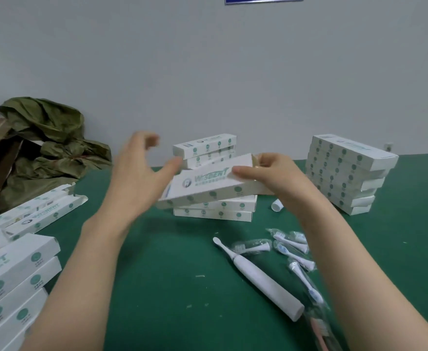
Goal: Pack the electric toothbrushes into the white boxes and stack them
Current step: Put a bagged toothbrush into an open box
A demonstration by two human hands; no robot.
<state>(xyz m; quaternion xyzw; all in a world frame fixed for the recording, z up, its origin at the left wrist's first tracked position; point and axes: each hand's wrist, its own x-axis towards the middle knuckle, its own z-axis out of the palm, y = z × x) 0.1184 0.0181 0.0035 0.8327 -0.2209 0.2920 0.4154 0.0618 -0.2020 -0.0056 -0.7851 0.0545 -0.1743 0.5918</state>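
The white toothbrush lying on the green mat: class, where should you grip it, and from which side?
Grip the toothbrush by its thick handle, mid-length, coming from above with fingers across its width. It lies flat and diagonal, with its thin neck and head pointing away. The wrapped brush heads crowd its right side, so approach from the barer left.

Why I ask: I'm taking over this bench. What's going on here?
A person is boxing toothbrushes. Their right hand grips a white box at its open-flap end, holding it tilted over a short stack of boxes. The left hand is open with fingers spread by the box's other end; blur hides whether it touches. One toothbrush lies unpacked on the green table beside wrapped brush heads. A taller stack stands at the right.
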